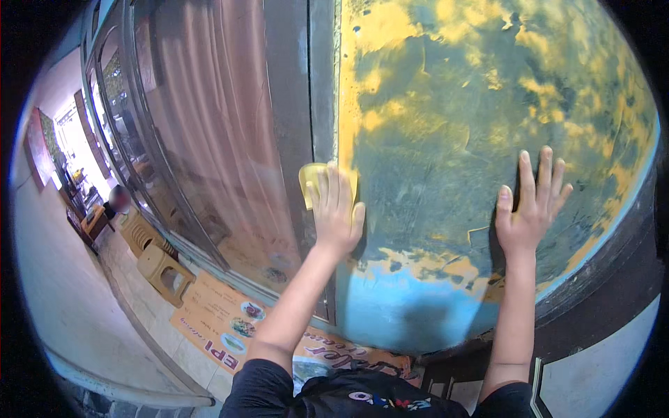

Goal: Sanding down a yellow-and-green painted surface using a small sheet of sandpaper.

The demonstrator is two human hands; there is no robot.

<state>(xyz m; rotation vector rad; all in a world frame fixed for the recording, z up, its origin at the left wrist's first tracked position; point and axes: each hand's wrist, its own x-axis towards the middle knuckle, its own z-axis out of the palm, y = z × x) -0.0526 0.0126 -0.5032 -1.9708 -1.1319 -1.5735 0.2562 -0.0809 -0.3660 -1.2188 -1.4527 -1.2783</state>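
Observation:
My left hand holds a thin yellow sheet flat at the edge between the dark door frame and the wall. The sheet has a rounded corner; whether it is sandpaper or a plastic scraper I cannot tell. Its lower part lies under my fingers. To the right, my right hand is spread with nothing in it, its palm towards the patchy wall. That wall shows dark grey-green areas, worn yellow-orange paint and a light blue band low down.
Left of the frame is a glass pane with a pink curtain behind it. A printed banner covers part of the tiled floor. Beyond it stand plastic stools, and a person is farther back. A dark wooden panel is at lower right.

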